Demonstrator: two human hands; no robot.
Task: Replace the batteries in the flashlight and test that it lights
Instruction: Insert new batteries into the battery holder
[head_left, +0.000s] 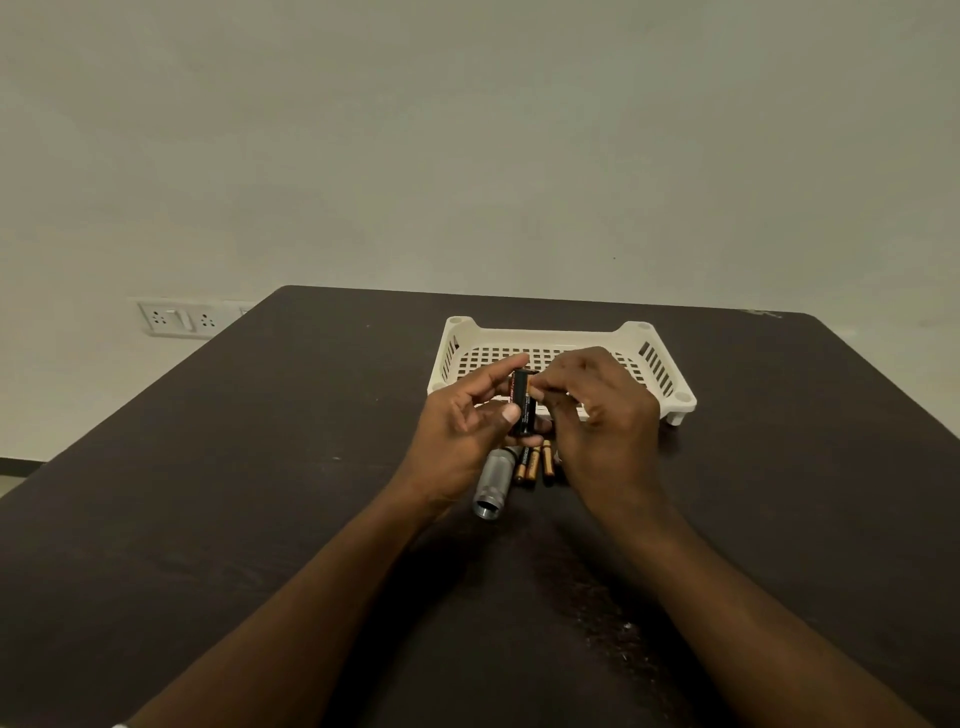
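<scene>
A black battery holder (522, 402) with copper-and-black cells in it stands upright between my hands, above the table. My left hand (467, 431) grips it with thumb and fingers at its lower side. My right hand (597, 410) pinches its upper end with the fingertips. Below them the silver flashlight body (493, 480) lies on the dark table, its open end toward me. Three loose copper-topped batteries (535, 462) lie side by side just right of the flashlight, partly hidden by my right hand.
A white slotted plastic basket (660, 364) stands on the dark table (260, 493) just behind my hands. A wall socket plate (176, 317) sits on the wall at the left, beyond the table's edge.
</scene>
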